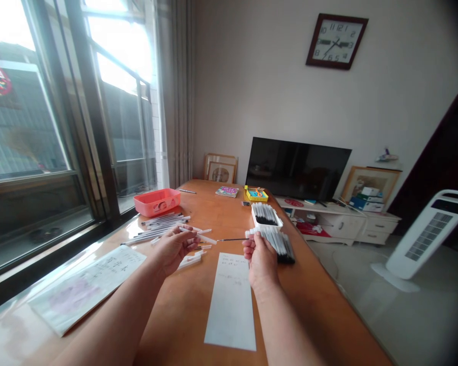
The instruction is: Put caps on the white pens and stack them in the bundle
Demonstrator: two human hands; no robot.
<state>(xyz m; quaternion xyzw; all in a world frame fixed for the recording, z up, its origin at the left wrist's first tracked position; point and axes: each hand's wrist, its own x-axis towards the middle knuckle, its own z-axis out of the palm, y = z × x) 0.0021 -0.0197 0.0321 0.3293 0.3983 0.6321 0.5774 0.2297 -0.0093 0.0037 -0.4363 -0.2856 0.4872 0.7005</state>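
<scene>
Between the fingers of my left hand (174,248) is a whitish pen barrel (207,238), its end pointing right. My right hand (260,255) pinches a thin black pen refill (232,239), whose tip is close to the barrel's end; whether they touch I cannot tell. Beyond my left hand lies a loose pile of thin pen parts (164,223). White small parts (190,260) sit just right of that hand. A stack of clear pens with black ends (280,243) lies beside my right hand, and a white box (277,225) behind it holds more.
A paper strip (231,310) with handwriting lies between my forearms, and a notebook (95,284) at left. Farther back are a pink plastic box (157,203), a booklet (226,191) and a yellow box (256,194). The table's right edge drops to the floor beside a tower fan (423,244).
</scene>
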